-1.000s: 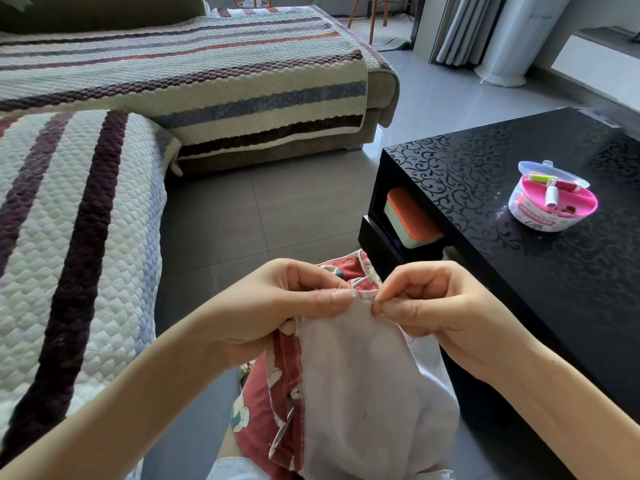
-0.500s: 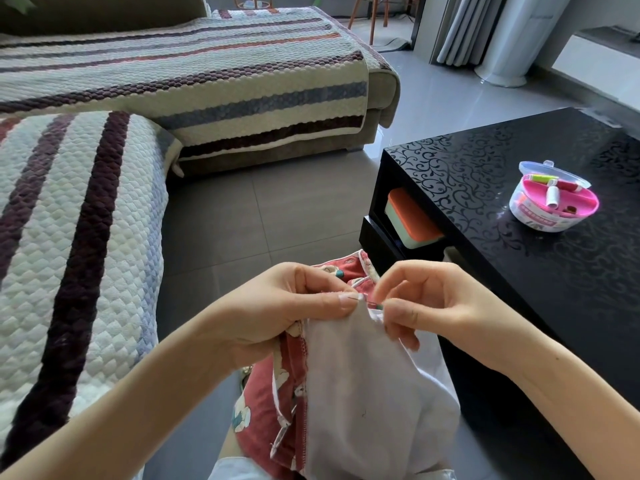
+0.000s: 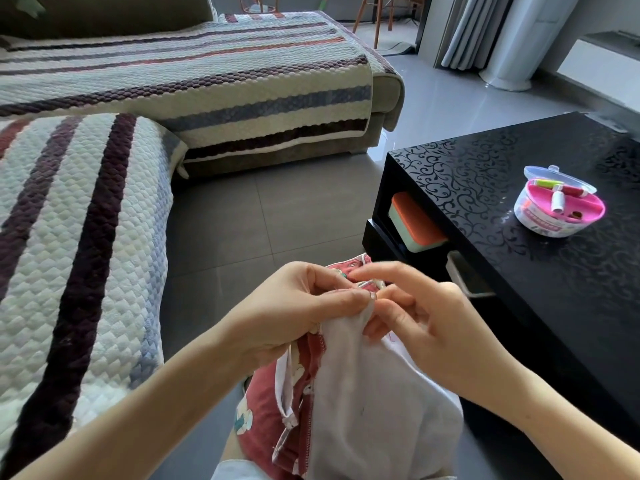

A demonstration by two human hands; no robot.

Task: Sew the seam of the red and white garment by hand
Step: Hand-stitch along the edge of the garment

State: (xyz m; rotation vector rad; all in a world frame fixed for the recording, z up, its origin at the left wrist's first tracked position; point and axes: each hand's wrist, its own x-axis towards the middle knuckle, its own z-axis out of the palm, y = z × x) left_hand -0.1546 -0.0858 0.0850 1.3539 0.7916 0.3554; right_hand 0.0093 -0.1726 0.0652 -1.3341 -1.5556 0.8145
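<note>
The red and white garment (image 3: 374, 393) hangs from my two hands at the lower middle, its white inner side facing me and red patterned cloth with a stitched edge at the left. My left hand (image 3: 298, 310) pinches the top fold of the garment between thumb and fingers. Just to its right, my right hand (image 3: 419, 317) has its fingers curled at the same seam edge, forefinger stretched over the fold. The needle is too small to make out; a short pale strand shows between the fingertips.
A black coffee table (image 3: 519, 271) stands close on the right with a round pink sewing kit (image 3: 557, 209) of thread spools on it. An orange-lidded box (image 3: 414, 225) sits on its lower shelf. A striped quilted sofa (image 3: 86, 237) fills the left and back.
My right hand has shifted left and opened its pinch, the forefinger now reaching over the fold toward my left hand. The left hand keeps its hold on the seam.
</note>
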